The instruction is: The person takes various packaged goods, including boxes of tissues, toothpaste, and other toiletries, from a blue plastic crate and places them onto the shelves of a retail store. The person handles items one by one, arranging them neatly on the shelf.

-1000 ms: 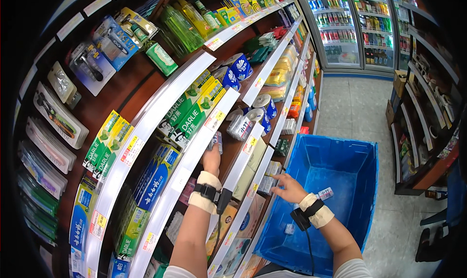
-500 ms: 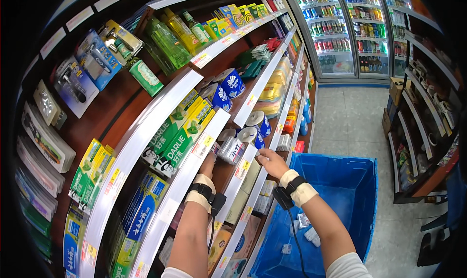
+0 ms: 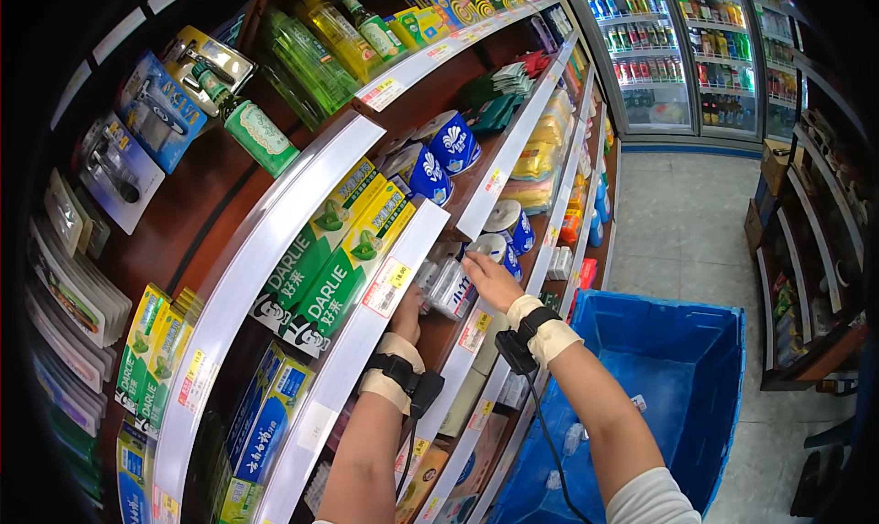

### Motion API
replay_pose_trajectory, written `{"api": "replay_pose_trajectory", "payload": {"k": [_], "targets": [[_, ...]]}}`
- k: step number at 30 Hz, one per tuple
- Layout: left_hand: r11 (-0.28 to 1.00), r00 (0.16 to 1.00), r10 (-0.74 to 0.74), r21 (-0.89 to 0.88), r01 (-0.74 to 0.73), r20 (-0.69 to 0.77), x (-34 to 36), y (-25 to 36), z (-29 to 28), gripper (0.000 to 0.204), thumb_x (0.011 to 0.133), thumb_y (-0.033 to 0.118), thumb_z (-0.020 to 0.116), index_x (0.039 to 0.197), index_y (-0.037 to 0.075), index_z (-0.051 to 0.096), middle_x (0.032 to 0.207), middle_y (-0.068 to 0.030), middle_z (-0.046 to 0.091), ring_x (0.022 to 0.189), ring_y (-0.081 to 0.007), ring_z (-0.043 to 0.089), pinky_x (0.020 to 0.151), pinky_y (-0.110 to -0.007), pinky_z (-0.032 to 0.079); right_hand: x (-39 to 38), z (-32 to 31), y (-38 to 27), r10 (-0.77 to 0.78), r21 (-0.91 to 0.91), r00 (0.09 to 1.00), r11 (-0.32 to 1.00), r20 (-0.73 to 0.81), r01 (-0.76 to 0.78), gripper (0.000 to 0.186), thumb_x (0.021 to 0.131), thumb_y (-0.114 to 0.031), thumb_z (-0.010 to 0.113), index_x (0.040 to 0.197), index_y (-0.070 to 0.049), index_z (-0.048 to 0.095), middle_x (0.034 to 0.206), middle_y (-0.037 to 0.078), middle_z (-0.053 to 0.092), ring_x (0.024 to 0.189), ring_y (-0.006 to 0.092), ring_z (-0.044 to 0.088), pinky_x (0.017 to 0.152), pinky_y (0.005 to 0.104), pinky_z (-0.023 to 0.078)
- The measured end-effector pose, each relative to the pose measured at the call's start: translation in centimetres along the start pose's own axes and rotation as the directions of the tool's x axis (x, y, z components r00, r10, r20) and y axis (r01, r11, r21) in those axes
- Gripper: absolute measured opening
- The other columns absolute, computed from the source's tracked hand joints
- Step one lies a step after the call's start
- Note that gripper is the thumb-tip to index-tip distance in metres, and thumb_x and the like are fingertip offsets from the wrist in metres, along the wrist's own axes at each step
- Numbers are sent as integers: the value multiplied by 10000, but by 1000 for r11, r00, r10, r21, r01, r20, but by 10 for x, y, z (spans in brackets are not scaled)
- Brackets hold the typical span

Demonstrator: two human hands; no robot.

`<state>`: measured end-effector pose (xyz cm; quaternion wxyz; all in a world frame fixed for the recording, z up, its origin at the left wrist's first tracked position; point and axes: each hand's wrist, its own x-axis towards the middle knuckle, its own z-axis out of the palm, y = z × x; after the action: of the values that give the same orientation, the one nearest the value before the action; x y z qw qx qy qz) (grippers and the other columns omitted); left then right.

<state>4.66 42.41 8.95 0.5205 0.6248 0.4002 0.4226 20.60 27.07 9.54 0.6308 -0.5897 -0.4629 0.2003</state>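
Note:
On the middle shelf stand several small white packs in clear wrap with dark print. My right hand reaches over the shelf's front edge. Its fingers are stretched out, with the tips at the upper right corner of the front pack; no grip shows. My left hand is at the left side of these packs, its fingers partly hidden behind the price rail above. Toilet rolls in blue and white wrap stand just beyond the right hand.
Green and yellow toothpaste boxes sit on the shelf above, left of my hands. A blue plastic bin stands on the floor at right with a few small packs inside. Drinks coolers line the back; another shelf unit stands across the aisle.
My right hand has moved from the shelf edge beside the packs onto the front pack's corner. My left hand stays beside them. The view has shifted slightly.

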Motion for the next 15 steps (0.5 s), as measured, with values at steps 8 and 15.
{"api": "replay_pose_trajectory", "payload": {"k": [8,15], "targets": [[993,968,42,-93,-67,-246,-31,27,63,459,921,320,394,1268,22,357,1253,-87,425,1081,-195,459,903,-292,367,14,-8,9,78,-106,994,992,75,-70,565,871,-505,258,1197,-88,455,1171,168,509,1134,347,421,982,554,160],[975,961,123,210,-71,-246,16,-18,20,453,928,290,361,1274,-1,338,1274,-115,411,1111,-209,442,914,-290,355,11,4,2,2,-155,996,988,90,12,505,885,-436,316,1153,-52,503,1113,201,534,1067,341,478,912,364,350]]}}
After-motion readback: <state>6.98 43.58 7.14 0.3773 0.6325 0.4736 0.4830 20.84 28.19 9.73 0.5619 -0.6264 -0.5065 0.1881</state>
